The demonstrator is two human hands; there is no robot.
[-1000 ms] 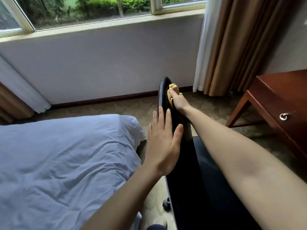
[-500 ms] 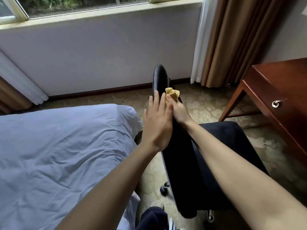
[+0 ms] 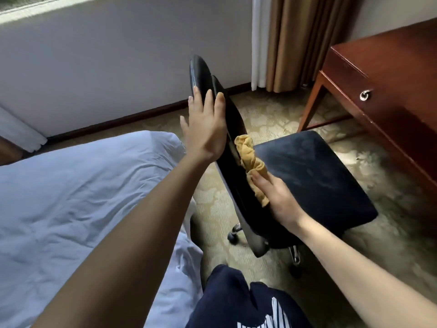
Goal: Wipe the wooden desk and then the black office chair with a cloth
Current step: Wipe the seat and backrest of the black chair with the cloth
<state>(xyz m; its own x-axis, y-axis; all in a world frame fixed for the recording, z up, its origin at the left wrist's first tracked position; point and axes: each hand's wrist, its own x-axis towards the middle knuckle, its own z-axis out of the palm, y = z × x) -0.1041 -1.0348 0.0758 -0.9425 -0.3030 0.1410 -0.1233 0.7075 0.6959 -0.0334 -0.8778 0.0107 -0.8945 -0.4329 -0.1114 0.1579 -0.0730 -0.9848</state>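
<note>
The yellow cloth (image 3: 248, 155) is bunched into a loose roll and lies against the front face of the black office chair (image 3: 234, 178), low on the backrest, close to where it meets the seat (image 3: 314, 176). The right hand (image 3: 276, 197) grips the lower part of the cloth, with the thumb laid over it and the fingers mostly hidden behind the fabric. The rest of the cloth sticks up past the fingertips along the backrest, free of the grip.

The left hand (image 3: 205, 129) holds nothing. It lies flat with straight fingers against the rear of the backrest, higher up than the cloth, its fingertips near the top edge. The backrest stands between the two hands.

The chair is on patterned carpet (image 3: 272, 110), and one caster (image 3: 233, 235) shows under the seat. The wooden desk (image 3: 390, 74) stands to the right, apart from the chair, with a metal ring pull (image 3: 364, 95) on its drawer. A bed with white bedding (image 3: 82, 197) is at the left, and brown curtains (image 3: 295, 43) hang by the wall (image 3: 118, 55).

The dark blue clothing (image 3: 236, 299) at the bottom carries white stripes; I cannot tell whether they form any letters.
</note>
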